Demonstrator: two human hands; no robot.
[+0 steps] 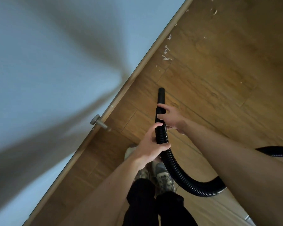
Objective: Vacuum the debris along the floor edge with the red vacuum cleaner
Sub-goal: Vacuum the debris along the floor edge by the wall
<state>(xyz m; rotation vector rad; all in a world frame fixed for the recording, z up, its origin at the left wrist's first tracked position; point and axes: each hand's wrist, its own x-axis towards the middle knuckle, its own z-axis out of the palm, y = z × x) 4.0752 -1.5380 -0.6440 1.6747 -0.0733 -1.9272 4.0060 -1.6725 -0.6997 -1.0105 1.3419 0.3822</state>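
A black ribbed vacuum hose runs from the right edge up to a smooth black nozzle that points at the wooden floor. My left hand grips the ribbed part of the hose. Just above it, my right hand holds the nozzle's base, fingers wrapped around it. White scraps of debris lie scattered along the floor edge by the skirting board, beyond the nozzle tip. The red vacuum body is out of view.
A pale wall fills the left side. A metal door stopper sticks out from the skirting, left of my hands. My shoes and dark trouser legs are below the hose. More debris lies at the far top right.
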